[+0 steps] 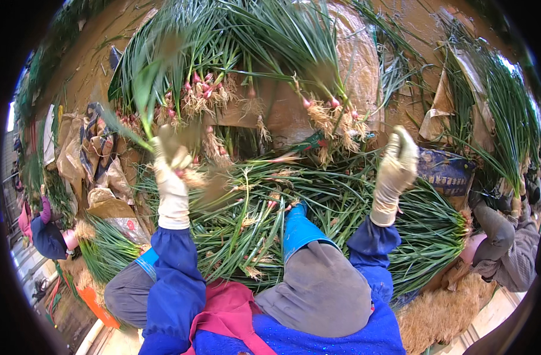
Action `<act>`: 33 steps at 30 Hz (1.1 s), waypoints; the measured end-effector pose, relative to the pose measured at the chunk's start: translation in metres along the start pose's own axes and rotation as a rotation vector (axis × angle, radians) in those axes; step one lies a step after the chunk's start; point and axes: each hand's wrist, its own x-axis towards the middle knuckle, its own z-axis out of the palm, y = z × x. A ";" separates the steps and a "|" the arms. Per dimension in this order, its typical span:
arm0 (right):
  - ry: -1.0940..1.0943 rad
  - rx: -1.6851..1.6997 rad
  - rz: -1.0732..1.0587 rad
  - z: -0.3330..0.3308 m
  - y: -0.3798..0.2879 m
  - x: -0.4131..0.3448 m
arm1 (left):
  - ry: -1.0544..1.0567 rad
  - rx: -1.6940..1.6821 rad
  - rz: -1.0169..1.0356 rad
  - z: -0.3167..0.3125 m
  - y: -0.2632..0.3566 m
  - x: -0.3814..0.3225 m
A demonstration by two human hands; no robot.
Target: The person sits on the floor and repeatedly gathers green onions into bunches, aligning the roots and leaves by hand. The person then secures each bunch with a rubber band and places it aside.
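My left hand [169, 177], in a pale glove, is closed around a spring onion plant [180, 171] with a reddish bulb, pale roots and green leaves rising above the fingers. My right hand [397, 168], gloved alike, is raised at the right with its fingers held together; whether anything is between them cannot be told. Between and below the hands lies a loose heap of green onions [239, 222], around my blue boot [302, 226]. Beyond, bunches with reddish bulbs [206, 91] and long leaves lie on brown sheeting, their roots towards me.
A neat pile of onions [430, 230] lies at right, another bundle [108, 248] at left. Crumpled woven sacks [113, 195] lie left, a blue printed sack [445, 171] right. A co-worker [503, 248] sits at right holding onions; people are also at far left. Trimmed roots [443, 310] lie lower right.
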 end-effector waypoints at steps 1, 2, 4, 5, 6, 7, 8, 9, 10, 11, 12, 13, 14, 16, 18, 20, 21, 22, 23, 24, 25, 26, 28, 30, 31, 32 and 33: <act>-0.067 0.036 0.007 0.007 0.001 -0.004 | -0.291 -0.363 0.006 0.003 0.001 -0.004; -0.123 0.006 0.002 0.020 0.003 -0.006 | -0.430 -0.455 -0.136 0.009 -0.006 -0.003; -0.274 -0.140 -0.042 0.061 0.011 -0.003 | -0.177 -0.155 -0.355 0.025 -0.027 -0.010; -0.363 -0.266 -0.044 0.075 0.014 0.001 | -0.026 0.080 -0.483 0.033 -0.037 -0.014; -0.477 -0.180 -0.047 0.082 0.017 0.006 | -0.105 0.257 -0.588 0.041 -0.044 -0.016; -0.612 -0.121 0.014 0.086 0.018 0.013 | -0.209 0.400 -0.717 0.048 -0.048 -0.019; -0.528 -0.169 -0.066 0.081 0.018 0.023 | -0.184 0.589 -0.566 0.054 -0.044 -0.020; -0.387 -0.260 -0.155 0.072 0.014 0.031 | -0.124 0.797 -0.464 0.060 -0.038 -0.021; -0.216 -0.167 -0.211 0.058 0.007 0.040 | -0.012 0.687 -0.297 0.065 -0.031 -0.022; -0.079 -0.096 -0.229 0.043 -0.002 0.050 | 0.040 0.345 -0.202 0.070 -0.023 -0.023; 0.011 -0.026 -0.245 0.027 -0.015 0.052 | 0.077 0.247 -0.176 0.076 -0.021 -0.021; 0.060 0.035 -0.229 0.014 -0.031 0.048 | 0.044 0.131 -0.075 0.081 -0.020 -0.019; 0.031 0.323 -0.210 0.007 -0.050 0.036 | -0.070 0.189 -0.182 0.084 -0.026 -0.023; -0.157 0.452 -0.146 -0.002 -0.084 -0.006 | -0.282 0.369 -0.445 0.088 -0.056 -0.027; -0.521 0.429 0.162 -0.001 -0.107 -0.059 | -0.246 0.284 -0.597 0.082 -0.096 -0.040; -0.499 0.489 -0.115 0.003 -0.112 -0.107 | -0.187 0.141 -0.595 0.068 -0.122 -0.051; -0.567 0.529 -0.193 0.004 -0.108 -0.127 | -0.155 0.100 -0.570 0.064 -0.133 -0.056; -0.679 0.661 -0.031 0.010 -0.101 -0.141 | -0.149 0.204 -0.582 0.056 -0.134 -0.058; -0.805 0.759 0.119 0.013 -0.090 -0.151 | -0.109 0.268 -0.636 0.050 -0.133 -0.058; -0.765 0.491 -0.178 0.019 -0.073 -0.153 | -0.124 0.206 -0.604 0.046 -0.131 -0.057; -0.758 0.287 -0.360 0.020 -0.056 -0.154 | -0.116 0.125 -0.535 0.045 -0.128 -0.056; -0.855 0.230 -0.401 0.015 -0.037 -0.152 | -0.148 -0.001 -0.498 0.041 -0.118 -0.049; -0.962 -0.071 -0.166 0.008 -0.008 -0.138 | -0.068 -0.077 -0.413 0.035 -0.100 -0.041; -0.484 0.571 0.241 0.008 -0.006 -0.122 | 0.005 0.008 -0.470 0.036 -0.092 -0.039; -0.697 0.518 0.760 0.003 -0.010 -0.111 | -0.016 0.012 -0.513 0.037 -0.091 -0.041; -0.622 0.683 0.535 0.013 -0.031 -0.107 | -0.099 -0.077 -0.554 0.042 -0.095 -0.044; -0.742 0.829 0.555 0.017 -0.054 -0.103 | -0.084 -0.111 -0.604 0.048 -0.100 -0.047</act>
